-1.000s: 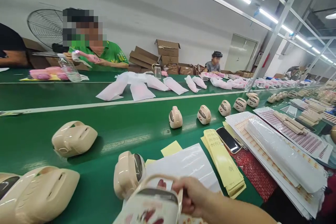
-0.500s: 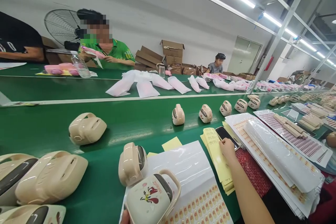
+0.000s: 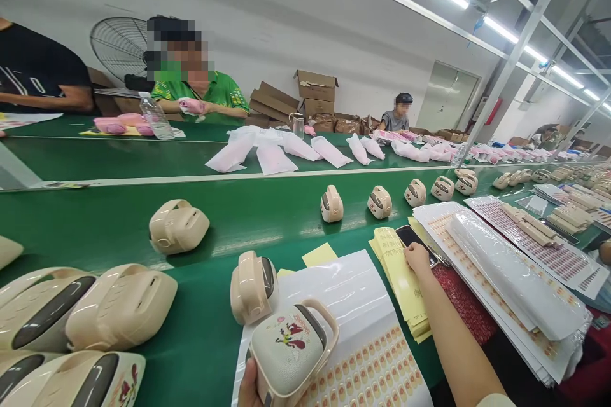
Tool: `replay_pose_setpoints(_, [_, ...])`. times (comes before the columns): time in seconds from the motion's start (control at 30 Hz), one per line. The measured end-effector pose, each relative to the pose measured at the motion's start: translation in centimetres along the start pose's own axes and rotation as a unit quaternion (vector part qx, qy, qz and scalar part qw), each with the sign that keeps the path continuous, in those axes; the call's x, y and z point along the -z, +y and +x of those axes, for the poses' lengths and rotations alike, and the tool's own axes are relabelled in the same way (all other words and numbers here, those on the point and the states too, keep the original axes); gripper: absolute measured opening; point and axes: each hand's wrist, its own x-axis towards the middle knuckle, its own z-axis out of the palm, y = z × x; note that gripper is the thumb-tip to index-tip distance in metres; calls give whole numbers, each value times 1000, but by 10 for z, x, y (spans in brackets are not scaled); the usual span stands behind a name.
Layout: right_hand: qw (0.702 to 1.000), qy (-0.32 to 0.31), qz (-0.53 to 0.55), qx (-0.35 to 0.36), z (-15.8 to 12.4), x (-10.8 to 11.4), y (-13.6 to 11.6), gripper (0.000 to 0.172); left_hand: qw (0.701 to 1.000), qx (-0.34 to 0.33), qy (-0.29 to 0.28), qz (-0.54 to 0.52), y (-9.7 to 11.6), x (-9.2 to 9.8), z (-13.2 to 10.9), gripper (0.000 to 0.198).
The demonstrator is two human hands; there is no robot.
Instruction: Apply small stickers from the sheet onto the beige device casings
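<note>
My left hand [image 3: 250,386] grips a cream portable speaker [image 3: 292,346] by its lower left side. The speaker has a carry handle, a dark top strip and a pale mesh front with a red and black print. Beneath it lies a sheet of small oval stickers [image 3: 377,356]. Directly behind stands a second speaker [image 3: 252,289], turned sideways. At the upper right edge of a stack of yellow label sheets [image 3: 398,280], my right hand [image 3: 417,258] is closed, its fingertips on the sheets. A dark phone [image 3: 414,240] lies right beside those fingers; what they pinch is partly hidden.
Several cream speakers [image 3: 121,308] crowd the left bench. More, such as one speaker [image 3: 179,227], stand along the green belt [image 3: 267,222]. Sticker sheets in plastic [image 3: 506,280] lie at right. Across the belt, a co-worker in green [image 3: 214,95] holds something pink near white-wrapped items [image 3: 277,158].
The view has shifted slightly, moving most things rightward. The speaker stays in my left hand, and my right hand remains at the yellow sheets. The green-shirted co-worker's pink item has turned.
</note>
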Motion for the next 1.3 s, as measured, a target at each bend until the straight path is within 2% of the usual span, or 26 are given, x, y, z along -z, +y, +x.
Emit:
replay_pose_setpoints(0.07, [1000,-4,10,-5,0,0,0,20,1000,-5,-15,-10,-1,-1,1,44])
replay_pose_setpoints(0.17, [999,-3,37,-9,-2,-1,1,20,1000,-30,2,2,0,-9,3,43])
replay_pose_setpoints(0.27, [997,4,74,-7,-3,-3,2,20,998,-45,44,29,3,-24,1,46])
replay_pose_setpoints(0.43, [987,-8,158,-2,-4,0,1,20,985,8,139,100,12,-54,-1,50])
replay_pose_setpoints(0.53, [977,-25,211,21,-12,3,-8,18,968,-47,173,177,10,-64,0,58])
replay_pose_setpoints(0.63, [959,-66,266,78,-41,1,-24,24,938,-118,168,281,4,-73,1,65])
replay_pose_setpoints(0.73, [927,-147,309,150,-94,-9,-40,30,906,-162,157,359,-4,-86,0,67])
replay_pose_setpoints(0.83, [887,-240,332,212,-149,-22,-48,29,895,-177,161,376,-10,-96,-2,66])
replay_pose_setpoints(0.9, [870,-282,326,238,-172,-29,-49,26,896,-187,151,375,-13,-98,-3,64])
replay_pose_setpoints(1.0, [875,-285,296,255,-182,-37,-47,23,896,-202,141,369,-15,-95,-4,61])
replay_pose_setpoints(1.23, [886,-274,247,281,-177,-39,-43,20,898,-192,147,368,-16,-93,-5,62])
replay_pose_setpoints(1.3, [888,-245,228,315,-179,-40,-42,19,898,-192,148,366,-15,-95,-6,63])
